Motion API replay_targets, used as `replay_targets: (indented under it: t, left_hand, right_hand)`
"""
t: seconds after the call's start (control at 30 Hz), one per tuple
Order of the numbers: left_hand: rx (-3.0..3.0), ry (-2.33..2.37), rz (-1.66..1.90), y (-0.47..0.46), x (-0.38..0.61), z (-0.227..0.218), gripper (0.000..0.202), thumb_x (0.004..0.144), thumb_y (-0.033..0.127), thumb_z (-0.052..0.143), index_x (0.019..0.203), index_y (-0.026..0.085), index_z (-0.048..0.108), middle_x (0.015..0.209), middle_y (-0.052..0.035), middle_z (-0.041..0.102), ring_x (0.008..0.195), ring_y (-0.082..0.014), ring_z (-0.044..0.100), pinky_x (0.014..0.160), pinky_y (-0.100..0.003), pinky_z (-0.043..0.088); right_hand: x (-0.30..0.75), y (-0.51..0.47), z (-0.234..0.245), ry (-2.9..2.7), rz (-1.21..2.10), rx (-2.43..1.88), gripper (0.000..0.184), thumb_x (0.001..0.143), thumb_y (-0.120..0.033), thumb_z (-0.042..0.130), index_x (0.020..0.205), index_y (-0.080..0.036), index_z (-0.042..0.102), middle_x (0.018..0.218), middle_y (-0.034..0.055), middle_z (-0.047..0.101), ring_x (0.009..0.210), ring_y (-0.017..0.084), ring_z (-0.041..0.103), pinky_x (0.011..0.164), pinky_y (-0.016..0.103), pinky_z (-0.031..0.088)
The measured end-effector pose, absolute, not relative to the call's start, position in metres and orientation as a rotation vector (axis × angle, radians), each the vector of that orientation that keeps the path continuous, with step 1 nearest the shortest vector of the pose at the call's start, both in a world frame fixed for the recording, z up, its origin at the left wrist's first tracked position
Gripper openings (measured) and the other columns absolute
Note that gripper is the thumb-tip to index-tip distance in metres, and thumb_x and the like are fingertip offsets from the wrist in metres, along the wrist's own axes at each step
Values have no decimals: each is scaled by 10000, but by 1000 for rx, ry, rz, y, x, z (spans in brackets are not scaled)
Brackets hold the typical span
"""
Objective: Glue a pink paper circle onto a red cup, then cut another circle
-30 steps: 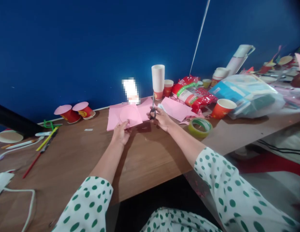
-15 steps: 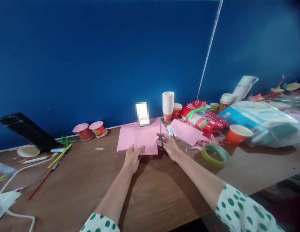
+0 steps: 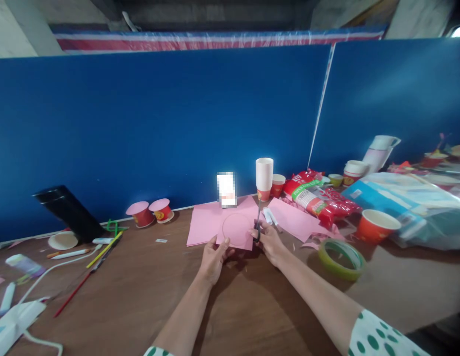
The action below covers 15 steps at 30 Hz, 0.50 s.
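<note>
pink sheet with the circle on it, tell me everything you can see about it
The sheet looks like thin pink paper, roughly square, with a darker round outline on it. It appears uncut along that line. The left hand holds it near the lower left, thumb on top. In this view it overlaps other pink paper. The scissors in the right hand stand at its right edge; whether they touch it is unclear.

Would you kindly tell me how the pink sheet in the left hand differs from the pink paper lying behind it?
The held sheet looks smaller than the paper behind. The held sheet bears a circle outline; the paper behind shows none where visible. The left hand grips the held sheet, while the paper behind lies on the table. Both are pink.
</note>
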<state>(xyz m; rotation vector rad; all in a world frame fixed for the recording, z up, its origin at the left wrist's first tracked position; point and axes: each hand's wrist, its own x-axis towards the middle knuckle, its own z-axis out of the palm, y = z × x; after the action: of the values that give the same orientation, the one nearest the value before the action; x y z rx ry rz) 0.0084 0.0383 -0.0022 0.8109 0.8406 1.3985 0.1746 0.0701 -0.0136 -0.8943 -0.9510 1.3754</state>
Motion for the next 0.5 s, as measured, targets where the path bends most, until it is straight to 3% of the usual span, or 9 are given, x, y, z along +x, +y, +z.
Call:
replay_targets:
  t: [0.2, 0.33, 0.5]
  left_hand:
    - [912, 1011, 1377, 41, 11, -12, 306, 552, 301, 719, 773, 110, 628, 688, -61, 644, 540, -130, 577, 531, -245, 493]
    - [898, 1103, 1403, 43, 10, -17, 307, 546, 317, 721, 756, 115, 625, 539, -25, 609, 421, -110, 523, 426, -221, 446]
    - [834, 1108, 1429, 43, 10, -15, 296, 545, 308, 723, 751, 124, 616, 477, -1, 574, 412, -115, 522, 423, -220, 446]
  right_hand:
    - [171, 66, -14, -967, 1396, -888, 469, 563, -289, 709, 981, -212, 511, 621, -61, 498, 512, 80, 475, 424, 165, 336]
    - [167, 63, -11, -980, 1377, -934, 477, 543, -296, 719, 969, -207, 525, 625, -54, 512, 512, 83, 473, 419, 163, 328]
    - [167, 61, -5, -993, 1377, -952, 470, 555, -322, 713, 969, -196, 527, 612, -48, 501, 508, 87, 476, 418, 170, 322]
